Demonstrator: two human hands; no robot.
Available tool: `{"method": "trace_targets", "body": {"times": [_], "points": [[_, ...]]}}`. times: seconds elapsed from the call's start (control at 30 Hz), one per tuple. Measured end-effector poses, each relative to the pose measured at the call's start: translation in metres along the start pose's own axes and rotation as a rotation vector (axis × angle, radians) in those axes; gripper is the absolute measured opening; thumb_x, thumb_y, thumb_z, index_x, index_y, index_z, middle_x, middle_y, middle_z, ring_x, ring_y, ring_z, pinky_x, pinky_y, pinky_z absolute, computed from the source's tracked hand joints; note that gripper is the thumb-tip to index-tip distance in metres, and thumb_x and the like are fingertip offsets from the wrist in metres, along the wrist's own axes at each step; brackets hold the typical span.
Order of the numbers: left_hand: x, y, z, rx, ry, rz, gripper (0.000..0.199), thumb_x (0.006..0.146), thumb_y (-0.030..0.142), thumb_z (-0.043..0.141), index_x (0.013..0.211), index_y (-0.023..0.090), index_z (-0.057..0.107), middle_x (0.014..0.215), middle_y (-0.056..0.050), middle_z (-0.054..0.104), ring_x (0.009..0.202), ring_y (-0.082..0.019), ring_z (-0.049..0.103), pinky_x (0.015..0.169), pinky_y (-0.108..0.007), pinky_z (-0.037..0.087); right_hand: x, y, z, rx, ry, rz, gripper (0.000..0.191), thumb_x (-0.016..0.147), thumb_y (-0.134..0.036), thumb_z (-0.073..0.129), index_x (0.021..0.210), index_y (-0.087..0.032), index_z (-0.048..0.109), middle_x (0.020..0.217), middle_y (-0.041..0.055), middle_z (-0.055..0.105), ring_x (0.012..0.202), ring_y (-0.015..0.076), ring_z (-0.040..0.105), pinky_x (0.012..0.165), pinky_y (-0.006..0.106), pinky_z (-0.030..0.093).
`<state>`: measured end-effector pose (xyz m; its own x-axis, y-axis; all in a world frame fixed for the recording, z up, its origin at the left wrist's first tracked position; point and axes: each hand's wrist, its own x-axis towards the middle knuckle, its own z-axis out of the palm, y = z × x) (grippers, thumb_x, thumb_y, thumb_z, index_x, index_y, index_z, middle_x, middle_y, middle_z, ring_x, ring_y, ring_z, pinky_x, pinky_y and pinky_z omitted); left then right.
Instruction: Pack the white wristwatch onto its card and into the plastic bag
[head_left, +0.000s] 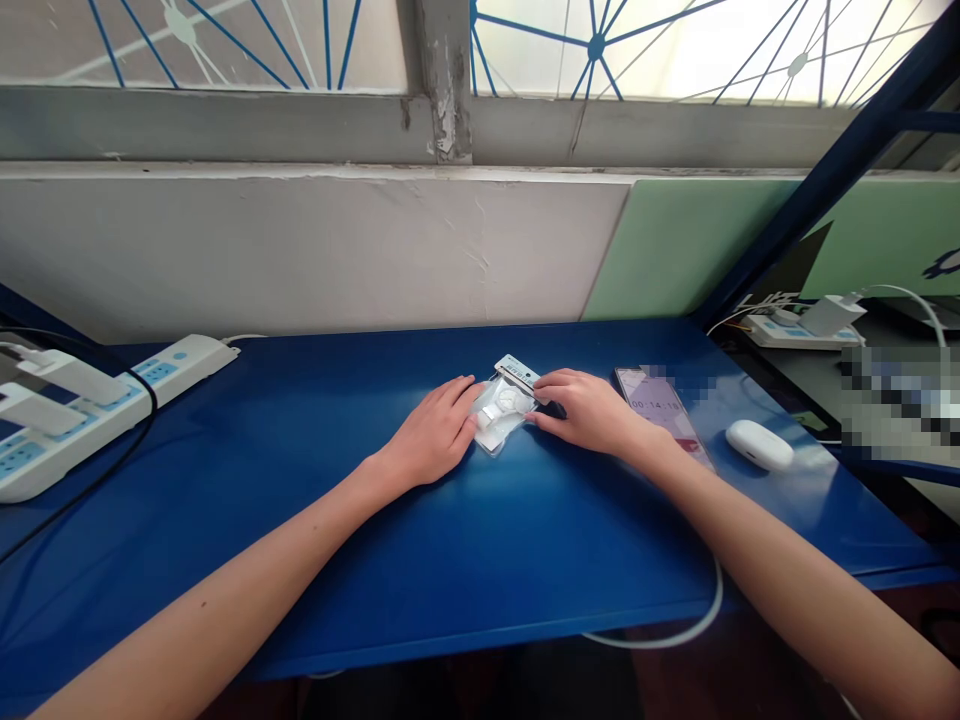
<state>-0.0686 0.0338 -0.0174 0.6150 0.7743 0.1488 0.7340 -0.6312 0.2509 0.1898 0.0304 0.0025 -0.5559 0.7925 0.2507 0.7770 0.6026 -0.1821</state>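
Observation:
A small clear plastic packet [504, 408] lies on the blue desktop between my hands. It has a white printed header strip with a hang hole at its far end, and a white item with a rounded outline shows through the plastic; its kind I cannot make out. My left hand [435, 430] grips the packet's left edge with thumb and fingertips. At the right edge, my right hand [581, 405] has its thumb and fingers closed on the packet near the header. Part of both edges is hidden under the fingers.
A phone [660, 405] showing a timer lies beside my right wrist, with a white earbud case [759, 445] farther right. On the left is a power strip [120, 415] with white chargers and a black cable. The wall [315, 260] bounds the blue desk [375, 590] at the back.

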Motion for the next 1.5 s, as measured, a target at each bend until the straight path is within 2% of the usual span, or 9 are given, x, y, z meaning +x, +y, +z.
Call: {"method": "trace_targets", "body": {"times": [0.17, 0.3, 0.37, 0.5, 0.63, 0.77, 0.9, 1.13, 1.5], "points": [[0.000, 0.003, -0.001, 0.003, 0.013, 0.023, 0.078, 0.090, 0.066, 0.043, 0.146, 0.013, 0.037, 0.150, -0.014, 0.039, 0.140, -0.031, 0.032, 0.115, -0.045, 0.028, 0.000, -0.001, 0.003, 0.021, 0.067, 0.073, 0.039, 0.082, -0.056, 0.064, 0.088, -0.020, 0.076, 0.103, 0.0096, 0.075, 0.096, 0.0285, 0.068, 0.086, 0.040, 0.054], [-0.001, 0.001, -0.005, -0.006, -0.043, 0.011, 0.079, 0.088, 0.062, 0.047, 0.150, 0.016, 0.031, 0.154, -0.013, 0.033, 0.142, -0.034, 0.027, 0.114, -0.048, 0.028, 0.000, -0.001, 0.002, 0.075, 0.069, 0.051, 0.036, 0.083, -0.056, 0.063, 0.081, -0.022, 0.077, 0.098, 0.0078, 0.076, 0.096, 0.0274, 0.068, 0.084, 0.039, 0.054], [-0.001, -0.002, -0.007, -0.016, -0.078, 0.017, 0.074, 0.090, 0.056, 0.046, 0.152, 0.019, 0.028, 0.156, -0.011, 0.030, 0.143, -0.033, 0.025, 0.115, -0.048, 0.027, 0.001, 0.000, 0.001, 0.089, 0.086, 0.013, 0.035, 0.085, -0.054, 0.061, 0.087, -0.023, 0.076, 0.101, 0.0072, 0.074, 0.103, 0.0275, 0.065, 0.088, 0.039, 0.053], [0.000, -0.009, -0.011, -0.044, -0.105, 0.043, 0.061, 0.095, 0.039, 0.039, 0.152, 0.022, 0.028, 0.157, -0.007, 0.028, 0.145, -0.029, 0.023, 0.116, -0.046, 0.025, 0.000, 0.001, 0.002, 0.060, 0.098, -0.011, 0.048, 0.090, -0.053, 0.051, 0.124, -0.020, 0.064, 0.131, 0.0121, 0.061, 0.122, 0.0307, 0.054, 0.100, 0.046, 0.047], [0.001, -0.011, -0.010, -0.031, -0.090, 0.069, 0.054, 0.095, 0.025, 0.033, 0.149, 0.021, 0.034, 0.156, -0.005, 0.031, 0.145, -0.025, 0.024, 0.118, -0.043, 0.022, -0.002, 0.003, 0.007, 0.069, -0.032, -0.017, 0.069, 0.092, -0.058, 0.042, 0.145, -0.014, 0.040, 0.148, 0.0172, 0.044, 0.137, 0.0333, 0.039, 0.110, 0.051, 0.038], [0.001, -0.009, -0.006, -0.005, -0.060, 0.074, 0.053, 0.098, 0.034, 0.033, 0.148, 0.018, 0.035, 0.155, -0.007, 0.034, 0.144, -0.025, 0.025, 0.117, -0.042, 0.023, -0.004, 0.005, 0.009, 0.084, -0.160, -0.021, 0.084, 0.089, -0.068, 0.040, 0.148, -0.008, 0.033, 0.150, 0.0192, 0.041, 0.141, 0.0345, 0.033, 0.113, 0.051, 0.034], [0.000, -0.008, -0.005, 0.013, -0.054, 0.055, 0.064, 0.098, 0.051, 0.035, 0.149, 0.012, 0.033, 0.154, -0.011, 0.035, 0.143, -0.026, 0.027, 0.117, -0.041, 0.024, -0.004, 0.005, 0.008, 0.084, -0.175, -0.023, 0.097, 0.081, -0.075, 0.047, 0.150, -0.009, 0.030, 0.152, 0.0200, 0.038, 0.142, 0.0363, 0.031, 0.113, 0.052, 0.033], [0.001, -0.005, -0.006, 0.026, -0.068, 0.055, 0.075, 0.095, 0.064, 0.035, 0.149, 0.012, 0.033, 0.154, -0.012, 0.034, 0.144, -0.029, 0.026, 0.117, -0.042, 0.023, -0.004, 0.004, 0.008, 0.060, -0.185, -0.017, 0.098, 0.082, -0.076, 0.043, 0.150, -0.007, 0.030, 0.153, 0.0195, 0.036, 0.142, 0.0352, 0.031, 0.114, 0.050, 0.032], [0.001, -0.006, -0.003, 0.023, -0.045, 0.046, 0.074, 0.093, 0.063, 0.040, 0.148, 0.015, 0.035, 0.153, -0.011, 0.036, 0.142, -0.030, 0.029, 0.116, -0.043, 0.026, -0.004, 0.005, 0.007, 0.038, -0.213, 0.032, 0.098, 0.082, -0.078, 0.039, 0.147, -0.005, 0.034, 0.154, 0.0222, 0.033, 0.143, 0.0353, 0.028, 0.115, 0.049, 0.030]]}}
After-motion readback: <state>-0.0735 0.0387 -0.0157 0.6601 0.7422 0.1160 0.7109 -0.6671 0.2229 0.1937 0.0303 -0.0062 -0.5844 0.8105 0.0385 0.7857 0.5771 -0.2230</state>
